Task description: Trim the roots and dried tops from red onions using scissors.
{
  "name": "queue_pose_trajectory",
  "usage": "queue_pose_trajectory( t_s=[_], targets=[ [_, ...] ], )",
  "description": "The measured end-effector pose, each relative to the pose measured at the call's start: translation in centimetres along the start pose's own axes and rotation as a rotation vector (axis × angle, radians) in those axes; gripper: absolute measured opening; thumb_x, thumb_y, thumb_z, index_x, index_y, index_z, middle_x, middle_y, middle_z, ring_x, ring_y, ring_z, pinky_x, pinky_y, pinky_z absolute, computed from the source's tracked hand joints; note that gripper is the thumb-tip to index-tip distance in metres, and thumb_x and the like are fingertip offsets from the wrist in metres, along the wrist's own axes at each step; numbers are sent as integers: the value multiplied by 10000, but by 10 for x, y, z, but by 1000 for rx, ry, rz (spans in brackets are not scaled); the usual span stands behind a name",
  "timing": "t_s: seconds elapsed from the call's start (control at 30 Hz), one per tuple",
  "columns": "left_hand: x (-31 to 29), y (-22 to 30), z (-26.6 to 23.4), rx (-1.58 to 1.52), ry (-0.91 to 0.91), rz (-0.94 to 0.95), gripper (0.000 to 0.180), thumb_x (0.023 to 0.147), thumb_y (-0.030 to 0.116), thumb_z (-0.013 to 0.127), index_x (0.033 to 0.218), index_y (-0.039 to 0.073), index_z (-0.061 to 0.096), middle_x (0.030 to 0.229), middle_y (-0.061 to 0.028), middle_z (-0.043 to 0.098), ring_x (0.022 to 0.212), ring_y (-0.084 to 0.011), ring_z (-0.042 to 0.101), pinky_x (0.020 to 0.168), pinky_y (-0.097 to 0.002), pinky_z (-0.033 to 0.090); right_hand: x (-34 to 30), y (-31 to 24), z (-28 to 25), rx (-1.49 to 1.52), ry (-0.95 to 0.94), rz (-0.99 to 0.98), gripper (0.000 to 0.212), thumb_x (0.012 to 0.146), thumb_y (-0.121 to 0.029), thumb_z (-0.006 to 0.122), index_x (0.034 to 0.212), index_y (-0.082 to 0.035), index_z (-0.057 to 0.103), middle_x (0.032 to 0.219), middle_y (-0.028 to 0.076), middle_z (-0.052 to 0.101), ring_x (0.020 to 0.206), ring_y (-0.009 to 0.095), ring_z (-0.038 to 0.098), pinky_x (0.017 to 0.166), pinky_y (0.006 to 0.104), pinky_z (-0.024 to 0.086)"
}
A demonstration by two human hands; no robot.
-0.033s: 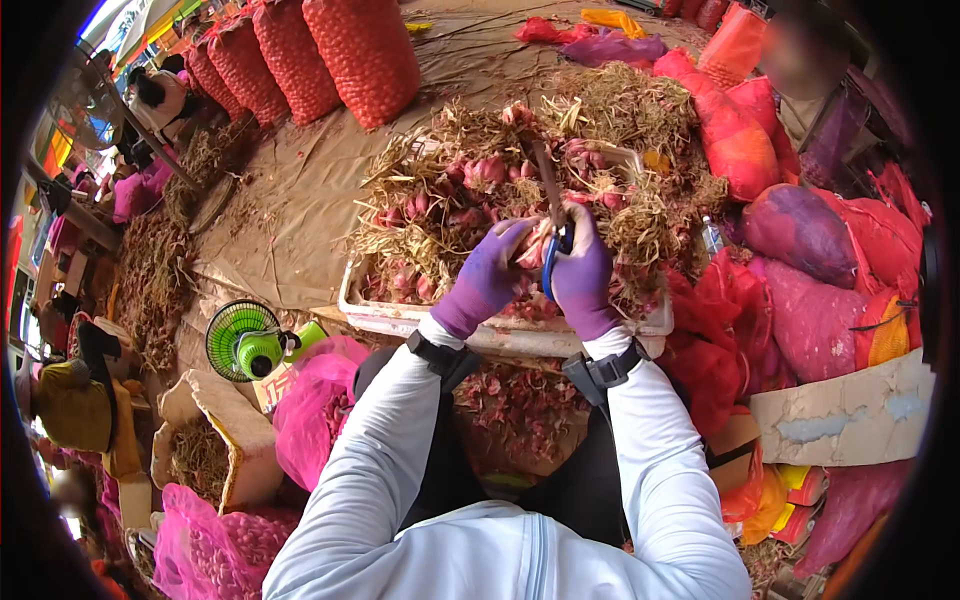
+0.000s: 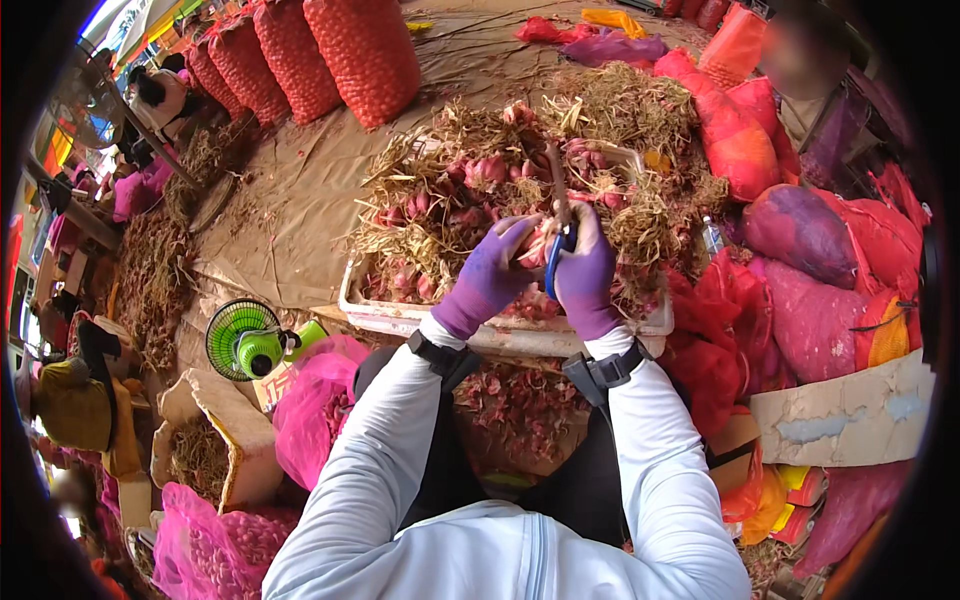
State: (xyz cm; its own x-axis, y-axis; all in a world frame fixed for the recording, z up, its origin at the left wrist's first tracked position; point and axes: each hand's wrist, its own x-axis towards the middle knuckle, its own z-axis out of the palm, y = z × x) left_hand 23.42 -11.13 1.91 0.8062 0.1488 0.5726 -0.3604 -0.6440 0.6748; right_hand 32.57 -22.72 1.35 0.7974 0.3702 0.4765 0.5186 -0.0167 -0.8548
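My left hand [image 2: 487,283], in a purple glove with bare-looking fingertips, is closed around pinkish shallots [image 2: 537,243]. Close beside it, my right hand [image 2: 586,283] in a matching glove grips scissors [image 2: 559,185] by their blue handle. Their dark blades point away from me over the heap. Both hands are above the near side of a white foam tray [image 2: 400,318], piled with red shallots [image 2: 486,172] that have dry, straw-like stalks. My fingers hide part of the held shallots.
A green fan [image 2: 243,340] and a pink mesh bag [image 2: 318,405] are at my left. Red net sacks [image 2: 362,60] stand at the far left. Filled bags [image 2: 815,315] crowd my right, near a clear bottle [image 2: 712,236]. Loose skins [image 2: 520,410] lie between my legs.
The scissors' blades have swung slightly to the right at their far end. Both hands stay almost in the same place, still holding the shallots and scissors.
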Motion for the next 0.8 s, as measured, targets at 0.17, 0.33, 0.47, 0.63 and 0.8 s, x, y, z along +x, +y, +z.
queue_pose_trajectory(
  t_s=[0.17, 0.33, 0.47, 0.63, 0.8],
  targets=[
    [4, -1, 7, 26, 56, 124, 513, 759, 37, 688, 1241, 47, 512, 1210, -145, 536, 1093, -262, 541, 888, -319, 460, 19, 4, -13, 748, 18, 495, 215, 830, 3, 572, 1029, -74, 550, 803, 15, 604, 634, 110, 588, 550, 218, 493],
    [3, -3, -1, -978, 246, -284, 490, 855, -27, 574, 1314, 52, 423, 1103, -39, 563, 967, -128, 569, 828, -272, 480, 32, 26, -22, 128, 197, 256, 219, 823, -123, 639, 1023, -67, 568, 807, 37, 626, 645, 135, 600, 574, 256, 479],
    [-4, -31, -4, -964, 282, -376, 486, 863, 6, 584, 1316, 32, 409, 997, 2, 584, 805, -60, 547, 715, -216, 459, 20, 1, -6, 214, -67, 310, 351, 770, -249, 721, 1031, -75, 563, 848, 13, 654, 726, 104, 594, 664, 260, 473],
    [-8, -40, -8, -1074, -139, -423, 489, 908, 215, 559, 1328, 29, 391, 1127, -45, 580, 961, -132, 575, 818, -290, 474, 13, -8, 2, 469, -249, 290, 400, 786, -13, 658, 1145, -50, 483, 961, 48, 652, 798, 84, 591, 687, 205, 474],
    [-17, -56, 7, -1099, 73, -565, 593, 901, 306, 570, 1363, 24, 329, 1123, -81, 585, 1042, -163, 572, 868, -321, 478, 4, 1, 5, 17, -171, 126, 375, 762, -41, 667, 1109, -61, 524, 837, 28, 644, 730, 81, 583, 651, 250, 484]
  ],
)
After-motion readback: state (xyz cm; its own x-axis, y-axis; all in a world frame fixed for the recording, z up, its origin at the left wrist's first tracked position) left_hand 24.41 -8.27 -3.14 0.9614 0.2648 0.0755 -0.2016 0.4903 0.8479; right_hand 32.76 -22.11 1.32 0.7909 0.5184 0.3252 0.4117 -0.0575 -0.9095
